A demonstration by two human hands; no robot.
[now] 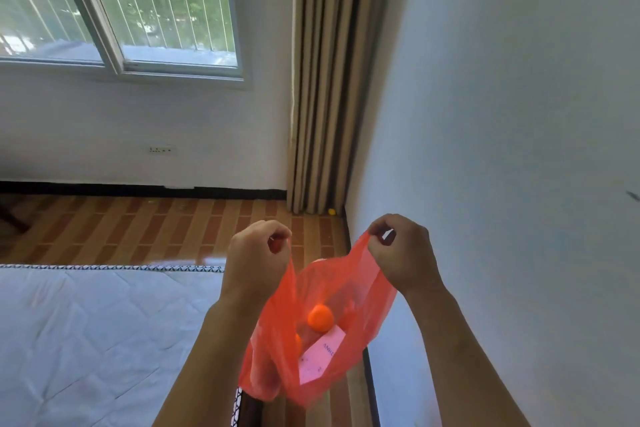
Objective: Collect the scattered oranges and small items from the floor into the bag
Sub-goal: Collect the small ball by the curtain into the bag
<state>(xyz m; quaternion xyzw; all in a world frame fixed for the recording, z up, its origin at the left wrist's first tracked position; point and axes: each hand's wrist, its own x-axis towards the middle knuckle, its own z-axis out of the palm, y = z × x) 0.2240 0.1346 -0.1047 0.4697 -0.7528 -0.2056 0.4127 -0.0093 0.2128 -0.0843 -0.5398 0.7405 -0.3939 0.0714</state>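
Observation:
A thin red plastic bag [360,291] hangs in the air in front of me, its mouth pulled apart. My left hand [256,253] pinches the left handle. My right hand [401,250] pinches the right handle. Inside the bag lies an orange [320,318], with more orange shapes dimly showing through the plastic beside it. A white box with printed letters [320,355] sits in the bag below the orange. A small yellow item [331,211] lies on the floor in the far corner by the curtain.
A mattress with a pale quilted cover [97,333] fills the lower left. The wooden floor [145,229] runs to the far wall under the window [121,7]. A striped curtain [325,80] hangs in the corner. A white wall [519,114] stands close on my right.

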